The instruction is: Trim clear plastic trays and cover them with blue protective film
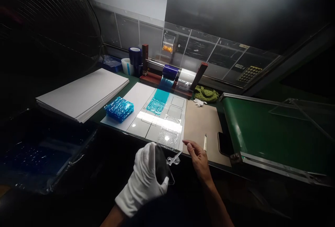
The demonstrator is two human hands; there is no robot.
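My left hand (145, 180), in a white glove, is wrapped around a clear plastic plate (163, 166) held just below the near edge of the bench. My bare right hand (197, 157) is beside it, its fingers pinched on a curl of clear film (174, 160) that hangs off the plate's upper corner. Just beyond both hands lies a glossy work panel (157, 120) with crumpled clear film (169, 136) and a strip of blue film (158, 103) stuck on it.
A stack of white sheets (83, 94) and a wad of blue film (119, 109) lie at left. Tape rolls (134, 59) on a wooden holder stand behind. A brown pad (201, 125) with a pen (205, 142) and a phone (225, 144) sits beside a green conveyor (274, 132).
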